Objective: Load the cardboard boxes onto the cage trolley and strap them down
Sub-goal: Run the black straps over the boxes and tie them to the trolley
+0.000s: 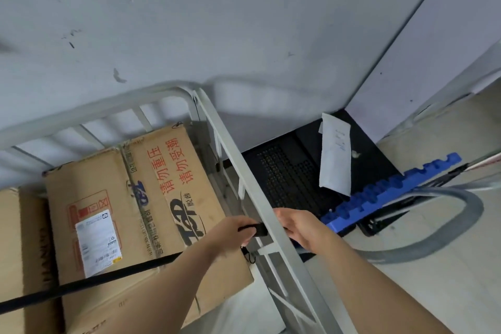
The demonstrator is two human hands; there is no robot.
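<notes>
As the strap end sits in a hand and not on any fastening, stage: strapping is under way, and loading looks finished.
Boxes: a large brown cardboard box with red printed characters and a white label (122, 198) lies inside the pale grey tubular-steel cage trolley (244, 179), close to its back bars. A second plain brown cardboard box (21, 252) sits right beside it at the left edge of view (whatever is stacked beneath them is hidden).
Strap: a black webbing strap (95, 280) runs across the tops of both boxes, from the lower left toward the trolley's side rail.
Left hand: the left hand (233, 233) is inside the cage, fingers curled round the strap's black end piece, just beside the side rail.
Right hand: the right hand (301, 228) is on the outer side of the same rail, opposite the left. Its fingertips are tucked behind the tube, so I cannot tell whether they grip the strap end, grip the rail, or hold nothing.
Done, by the look of it: boxes are aboard and the strap is laid over them.
Left, by my judgement: the end has to be passed round or hooked to the rail, then pulled tight. No completed fastening shows.
Outside the trolley: a black perforated plastic crate (287, 176), a blue moulded plastic strip (393, 187) and a grey hose (461, 225) lie on the floor.
</notes>
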